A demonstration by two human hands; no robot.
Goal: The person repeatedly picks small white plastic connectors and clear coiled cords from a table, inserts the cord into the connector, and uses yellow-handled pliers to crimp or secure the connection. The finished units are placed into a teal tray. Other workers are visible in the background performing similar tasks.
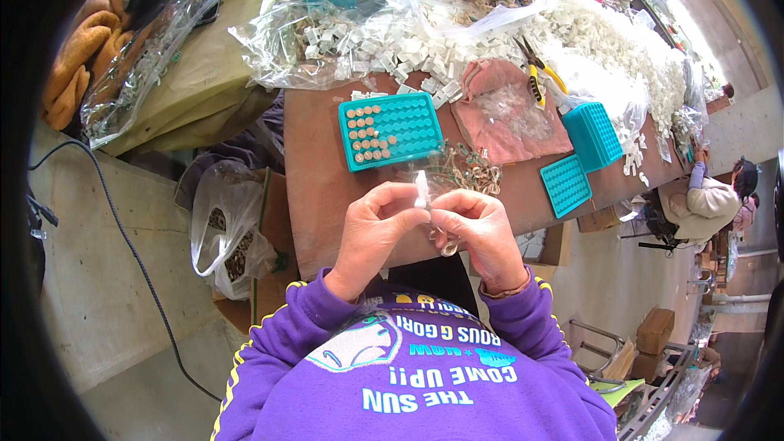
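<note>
My left hand [374, 229] and my right hand [478, 229] meet at the table's near edge, fingertips pinched together. Between them stands a small white plastic piece [421, 188], held by the left fingers, with the right thumb and fingertips pressed against it. Small metal loops [447, 247] show under the right fingers; whether they are gripped or hang from the piece, I cannot tell. Just beyond lies a loose heap of small metal and clear parts [469, 171]. A teal tray [415, 118] behind the left hand carries rows of round brown discs [363, 124] on its left side.
White plastic pieces [367, 41] pile across the table's far side. A pink cloth [510, 122] and yellow-handled pliers [535, 82] lie right of centre. Stacked teal trays [594, 137] and a single tray [565, 186] sit at the right edge. Bagged parts [233, 237] stand left; co-workers sit right.
</note>
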